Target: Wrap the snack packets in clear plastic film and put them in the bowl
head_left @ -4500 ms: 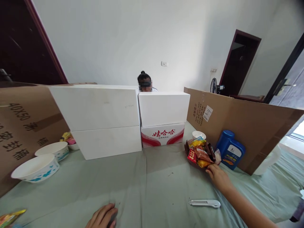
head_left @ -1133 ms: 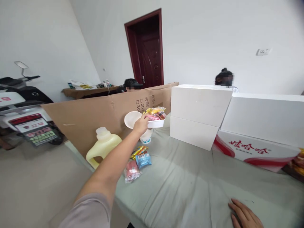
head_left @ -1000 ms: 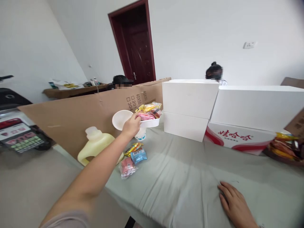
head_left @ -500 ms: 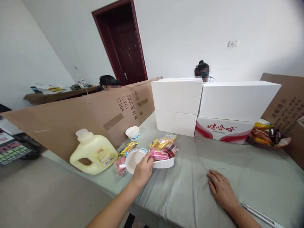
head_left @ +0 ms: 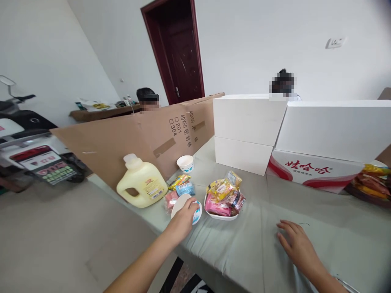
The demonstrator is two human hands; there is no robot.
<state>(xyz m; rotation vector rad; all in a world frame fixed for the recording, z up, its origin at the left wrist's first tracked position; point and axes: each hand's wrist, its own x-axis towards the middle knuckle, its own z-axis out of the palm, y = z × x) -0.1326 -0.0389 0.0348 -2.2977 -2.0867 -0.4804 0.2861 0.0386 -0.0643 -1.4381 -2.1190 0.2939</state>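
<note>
My left hand (head_left: pixel 182 219) grips a white paper cup (head_left: pixel 196 215) with a blue print, tilted on its side at the front left of the table. Just right of it, a white dish (head_left: pixel 224 217) is heaped with wrapped snacks (head_left: pixel 222 195) in pink, yellow and brown packets. Beside the cup, on the left, lie a blue packet (head_left: pixel 185 188), a yellow packet (head_left: pixel 180 181) and a pink packet (head_left: pixel 171 200). My right hand (head_left: pixel 298 245) rests on the cloth, fingers apart and holding nothing.
A pale yellow jug (head_left: pixel 155 179) stands at the left, with another paper cup (head_left: pixel 185 163) upright behind. White boxes (head_left: pixel 244 118) and a cardboard panel (head_left: pixel 137 130) wall the back. A dark basket of snacks (head_left: pixel 371 191) sits far right. Two people are beyond.
The paper cup in my left hand has shifted away from the snack dish and turned, so its printed side shows. The view has swung left; my right hand stays on the cloth.
</note>
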